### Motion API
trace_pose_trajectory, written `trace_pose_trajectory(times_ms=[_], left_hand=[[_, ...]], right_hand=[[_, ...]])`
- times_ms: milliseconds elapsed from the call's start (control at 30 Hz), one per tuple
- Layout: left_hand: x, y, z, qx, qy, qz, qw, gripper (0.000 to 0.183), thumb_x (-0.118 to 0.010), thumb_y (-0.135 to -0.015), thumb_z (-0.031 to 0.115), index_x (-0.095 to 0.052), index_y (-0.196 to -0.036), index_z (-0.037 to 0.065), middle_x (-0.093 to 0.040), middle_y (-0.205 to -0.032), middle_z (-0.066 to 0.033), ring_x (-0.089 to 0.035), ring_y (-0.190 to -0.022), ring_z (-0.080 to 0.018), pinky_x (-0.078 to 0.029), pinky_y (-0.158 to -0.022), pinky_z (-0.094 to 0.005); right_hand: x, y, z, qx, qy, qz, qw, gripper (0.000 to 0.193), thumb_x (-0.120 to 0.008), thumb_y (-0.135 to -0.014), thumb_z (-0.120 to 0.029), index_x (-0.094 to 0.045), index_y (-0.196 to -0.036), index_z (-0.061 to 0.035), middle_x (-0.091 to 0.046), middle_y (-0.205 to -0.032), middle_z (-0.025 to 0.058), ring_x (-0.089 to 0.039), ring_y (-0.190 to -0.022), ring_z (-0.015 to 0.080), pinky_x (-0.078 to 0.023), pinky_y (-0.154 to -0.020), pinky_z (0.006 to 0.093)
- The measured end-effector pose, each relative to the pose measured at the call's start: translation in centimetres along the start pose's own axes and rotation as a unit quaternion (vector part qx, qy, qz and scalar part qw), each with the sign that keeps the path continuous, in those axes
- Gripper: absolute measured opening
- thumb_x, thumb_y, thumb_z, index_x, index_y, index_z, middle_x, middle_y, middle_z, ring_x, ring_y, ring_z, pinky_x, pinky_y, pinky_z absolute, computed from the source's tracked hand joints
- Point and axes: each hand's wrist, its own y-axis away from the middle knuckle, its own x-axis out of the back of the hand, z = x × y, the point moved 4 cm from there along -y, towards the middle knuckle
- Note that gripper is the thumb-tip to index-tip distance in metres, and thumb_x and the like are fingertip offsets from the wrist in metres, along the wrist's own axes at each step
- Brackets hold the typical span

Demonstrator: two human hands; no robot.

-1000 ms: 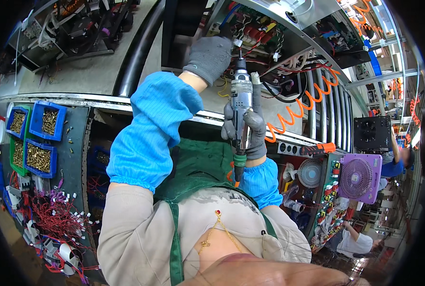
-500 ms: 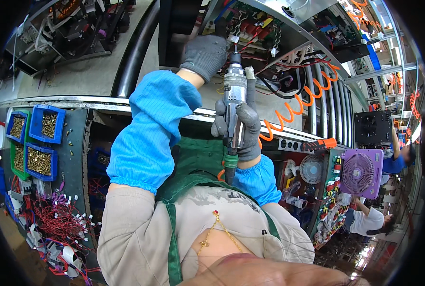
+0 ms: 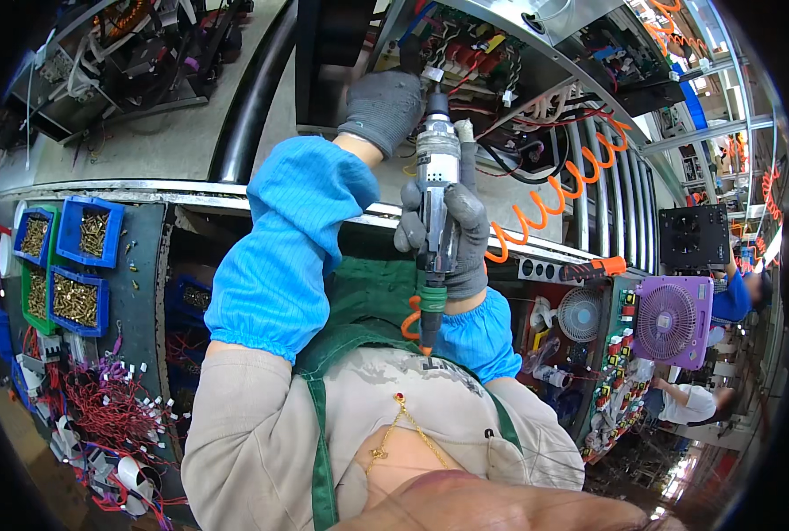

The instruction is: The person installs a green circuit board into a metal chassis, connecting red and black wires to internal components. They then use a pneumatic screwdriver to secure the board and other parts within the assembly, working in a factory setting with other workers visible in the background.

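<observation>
A silver and black air screwdriver (image 3: 437,203) stands lengthwise before me, its nose pointing away into an open metal chassis (image 3: 554,62). My right hand (image 3: 467,232), in a grey glove, is wrapped round its body, with one finger stretched along its side. My left hand (image 3: 381,111), also gloved, is at the chassis's left edge beside the screwdriver's nose. Its fingertips are lost in shadow, so what they touch is hidden. Close to the bit hangs a white connector (image 3: 433,74). Inside the chassis are red and black wires (image 3: 471,66) and circuit parts.
An orange coiled hose (image 3: 545,208) runs along the right over metal rollers (image 3: 616,203). At left, blue bins (image 3: 89,232) hold brass-coloured screws, near a heap of red wires (image 3: 116,398). A purple fan (image 3: 673,320) stands right. Other people (image 3: 691,403) are farther off.
The screwdriver's rear end has tipped slightly and its hose end now shows. My left hand and sleeve have shifted a little right. My right hand keeps its grip.
</observation>
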Motion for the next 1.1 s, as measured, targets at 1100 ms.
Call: trace_pose_trajectory(times_ms=[1100], left_hand=[[-0.2, 7.4, -7.0, 0.06, 0.236, 0.05, 0.969, 0.029, -0.053, -0.086, 0.021, -0.057, -0.114, 0.015, -0.064, -0.076, -0.0158, -0.063, -0.071, -0.0351, -0.049, -0.063, -0.0447]], right_hand=[[12.9, 10.0, 0.4, -0.184, 0.325, 0.125, 0.919, 0.077, -0.058, -0.081, -0.04, -0.027, -0.147, -0.0157, -0.055, -0.117, 0.0082, -0.054, -0.089, 0.0151, -0.044, -0.082, 0.0274]])
